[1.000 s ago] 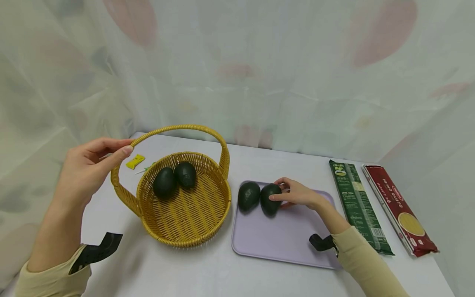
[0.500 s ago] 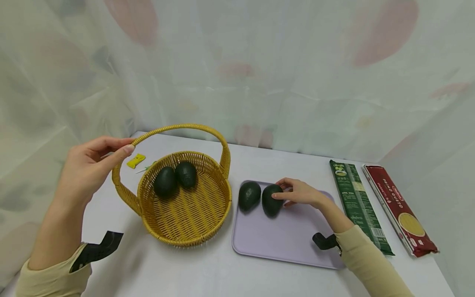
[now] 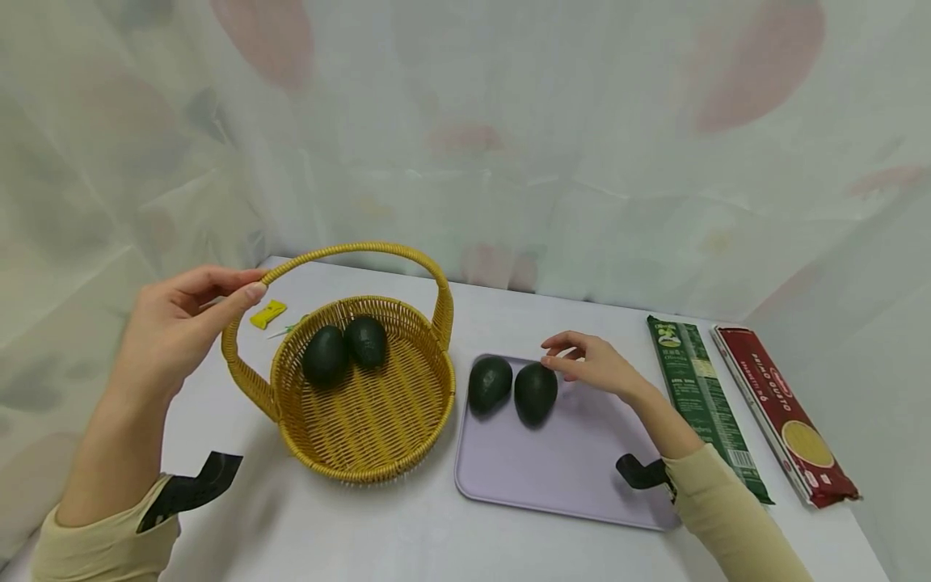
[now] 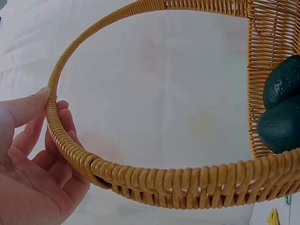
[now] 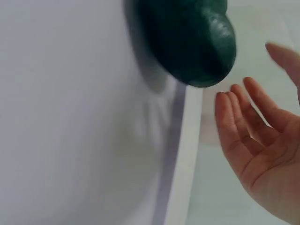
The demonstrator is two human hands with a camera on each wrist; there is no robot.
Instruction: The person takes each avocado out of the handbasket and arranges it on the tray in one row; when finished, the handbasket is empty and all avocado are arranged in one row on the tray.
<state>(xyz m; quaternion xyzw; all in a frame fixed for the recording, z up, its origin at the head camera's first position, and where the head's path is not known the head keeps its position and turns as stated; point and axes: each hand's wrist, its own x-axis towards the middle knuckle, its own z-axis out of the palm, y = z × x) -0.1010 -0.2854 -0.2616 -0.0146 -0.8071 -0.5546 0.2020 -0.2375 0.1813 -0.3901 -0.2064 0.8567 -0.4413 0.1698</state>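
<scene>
Nearest the viewer lie the two cream-sleeved forearms, each with a black wrist mount, over the white table [image 3: 407, 533]. Taking the lilac rectangular plastic tray [image 3: 553, 477] as landmark: the round woven yellow wicker basket [image 3: 364, 428] stands just to its left, rim almost touching the tray's edge. On the far left part of the tray lie two dark green avocados side by side, touching or nearly so, the left avocado on the tray [image 3: 489, 383] and the right avocado on the tray [image 3: 535, 391]. The right hand [image 3: 592, 365] hovers just beyond and to the right of that right avocado, fingers loosely spread and holding nothing; the right wrist view shows the open palm [image 5: 267, 159] apart from the fruit [image 5: 192, 42], a placement that reads as a hand poised beside the fruit, not gripping it. Left of the tray, the left hand [image 3: 182, 323] pinches the basket's arched wicker handle [image 3: 349, 252] between thumb and forefinger near its left foot, apparently to steady the basket; the left wrist view shows the thumb laid along the braided handle [image 4: 154, 183]. Two more dark avocados in the basket [image 3: 342, 349] rest against its far wall. Right of the tray lie a green flat pasta packet [image 3: 701, 404] and a red flat pasta packet [image 3: 785, 412], parallel. Farther left, beyond the basket, a small yellow scrap [image 3: 267, 314] lies on the table; a pale translucent curtain [image 3: 509, 121] closes the background.
</scene>
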